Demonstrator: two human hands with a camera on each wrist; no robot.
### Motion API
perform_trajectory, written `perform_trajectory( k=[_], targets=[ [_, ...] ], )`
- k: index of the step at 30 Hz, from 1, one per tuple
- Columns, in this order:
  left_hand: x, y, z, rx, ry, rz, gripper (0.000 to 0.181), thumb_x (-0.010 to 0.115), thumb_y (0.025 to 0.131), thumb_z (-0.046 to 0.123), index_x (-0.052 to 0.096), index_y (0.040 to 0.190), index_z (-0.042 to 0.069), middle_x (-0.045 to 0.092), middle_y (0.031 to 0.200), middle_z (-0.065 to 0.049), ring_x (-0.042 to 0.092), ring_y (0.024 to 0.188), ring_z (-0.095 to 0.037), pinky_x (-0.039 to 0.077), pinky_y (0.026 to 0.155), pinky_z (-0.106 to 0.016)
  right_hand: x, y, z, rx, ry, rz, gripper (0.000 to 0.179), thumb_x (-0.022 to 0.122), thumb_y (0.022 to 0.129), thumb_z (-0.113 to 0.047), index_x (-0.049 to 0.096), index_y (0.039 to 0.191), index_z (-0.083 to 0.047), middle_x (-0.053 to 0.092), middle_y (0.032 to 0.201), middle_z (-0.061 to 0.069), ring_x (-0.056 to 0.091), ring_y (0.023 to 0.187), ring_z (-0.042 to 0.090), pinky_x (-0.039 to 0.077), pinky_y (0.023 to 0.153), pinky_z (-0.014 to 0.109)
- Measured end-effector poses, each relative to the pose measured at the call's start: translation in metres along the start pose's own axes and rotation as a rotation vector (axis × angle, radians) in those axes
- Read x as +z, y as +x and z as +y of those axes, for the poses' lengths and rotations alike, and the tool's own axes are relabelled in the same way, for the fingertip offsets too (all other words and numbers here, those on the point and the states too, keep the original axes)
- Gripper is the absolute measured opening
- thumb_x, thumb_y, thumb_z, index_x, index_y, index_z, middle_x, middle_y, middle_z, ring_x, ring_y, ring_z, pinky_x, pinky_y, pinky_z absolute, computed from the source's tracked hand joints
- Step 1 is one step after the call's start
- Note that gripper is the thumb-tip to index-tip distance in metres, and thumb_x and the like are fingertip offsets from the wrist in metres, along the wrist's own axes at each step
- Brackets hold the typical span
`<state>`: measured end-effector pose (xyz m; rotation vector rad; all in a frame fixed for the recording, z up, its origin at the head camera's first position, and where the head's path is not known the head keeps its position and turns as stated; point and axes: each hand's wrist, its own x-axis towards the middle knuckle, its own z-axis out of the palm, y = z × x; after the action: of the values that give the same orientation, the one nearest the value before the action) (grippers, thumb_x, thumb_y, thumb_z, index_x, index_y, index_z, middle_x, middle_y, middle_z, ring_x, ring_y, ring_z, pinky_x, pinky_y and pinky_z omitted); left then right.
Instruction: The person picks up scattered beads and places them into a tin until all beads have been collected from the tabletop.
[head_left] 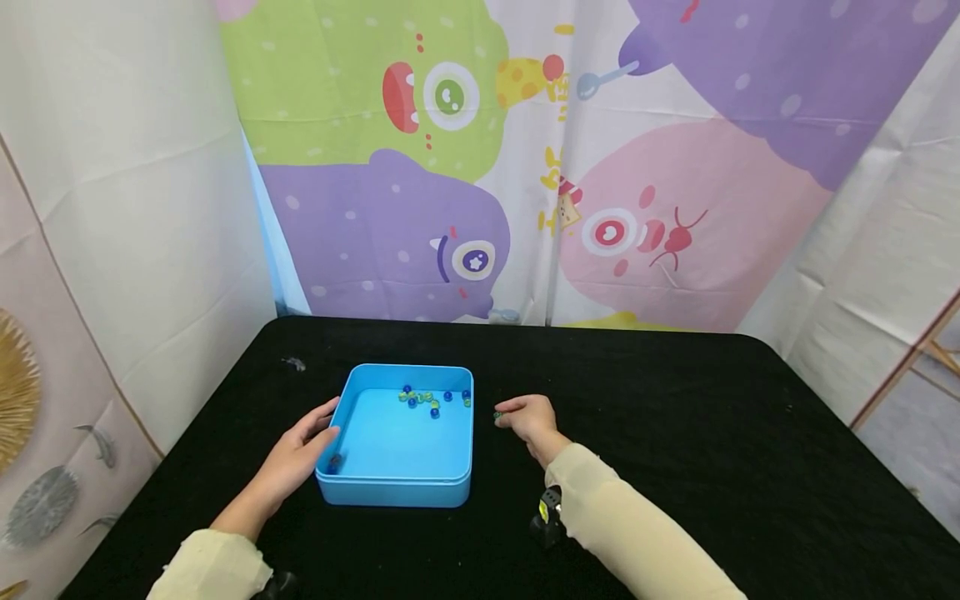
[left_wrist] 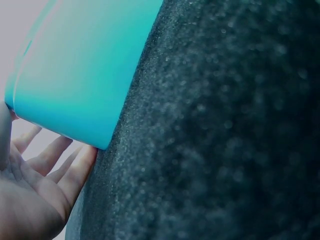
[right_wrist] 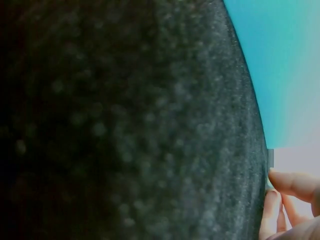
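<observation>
A light-blue rectangular box (head_left: 393, 493) stands on the black table. Several blue and yellow-green glass marbles (head_left: 420, 398) lie inside it, mostly toward its far right. My left hand (head_left: 302, 446) grips the box's left wall, the thumb at the rim and the fingers along the outside. In the left wrist view the fingers (left_wrist: 75, 172) touch the outer wall low down. Just right of the box, my right hand (head_left: 531, 423) pinches a small green marble (head_left: 498, 414) close to the tabletop. The fingertips hide part of this marble.
A small dark, shiny item (head_left: 335, 461), too small to make out, shows in the box's near left corner. Another small greyish item (head_left: 294, 364) lies on the black tabletop (head_left: 675, 417) at the far left. Behind the table hangs a cartoon curtain (head_left: 420, 233).
</observation>
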<state>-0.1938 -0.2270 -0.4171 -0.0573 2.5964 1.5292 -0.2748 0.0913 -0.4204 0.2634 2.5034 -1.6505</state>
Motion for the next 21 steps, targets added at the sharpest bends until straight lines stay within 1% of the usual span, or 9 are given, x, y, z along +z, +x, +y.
perform_trajectory(
  k=[5, 9, 17, 21],
  targets=[
    [0.0000, -0.0007, 0.0001, 0.005, -0.004, 0.001, 0.057, 0.038, 0.100, 0.034, 0.018, 0.149, 0.014, 0.028, 0.143, -0.026, 0.032, 0.126, -0.047, 0.036, 0.094, -0.061, -0.0017, -0.0003, -0.0001, 0.048, 0.091, 0.011, 0.017, 0.069, 0.080, 0.001, 0.071, 0.096, -0.003, 0.066, 0.104, 0.012, 0.059, 0.103, 0.030, 0.041, 0.095, 0.050],
    [0.0003, 0.0002, -0.0002, 0.006, -0.009, 0.004, 0.056, 0.037, 0.100, 0.033, 0.019, 0.149, 0.015, 0.029, 0.143, -0.026, 0.032, 0.126, -0.047, 0.036, 0.094, -0.061, -0.0019, 0.0001, 0.0014, 0.063, 0.154, 0.036, 0.019, 0.070, 0.080, -0.002, 0.071, 0.099, -0.004, 0.064, 0.109, 0.012, 0.057, 0.106, 0.030, 0.038, 0.098, 0.052],
    [0.0007, 0.0017, -0.0002, 0.009, 0.000, 0.012, 0.057, 0.037, 0.099, 0.033, 0.018, 0.149, 0.014, 0.028, 0.143, -0.026, 0.031, 0.126, -0.047, 0.036, 0.094, -0.061, -0.0009, -0.0002, 0.0020, 0.030, 0.227, 0.062, 0.024, 0.070, 0.081, -0.005, 0.070, 0.105, -0.004, 0.064, 0.112, 0.012, 0.057, 0.106, 0.029, 0.038, 0.098, 0.050],
    [0.0005, 0.0009, -0.0001, 0.008, -0.004, 0.008, 0.056, 0.038, 0.100, 0.033, 0.019, 0.149, 0.014, 0.029, 0.143, -0.026, 0.032, 0.126, -0.047, 0.036, 0.094, -0.061, 0.0015, -0.0043, -0.0023, 0.008, 0.248, 0.056, 0.025, 0.070, 0.081, -0.005, 0.069, 0.106, -0.003, 0.064, 0.111, 0.011, 0.056, 0.107, 0.029, 0.037, 0.099, 0.050]
  ],
)
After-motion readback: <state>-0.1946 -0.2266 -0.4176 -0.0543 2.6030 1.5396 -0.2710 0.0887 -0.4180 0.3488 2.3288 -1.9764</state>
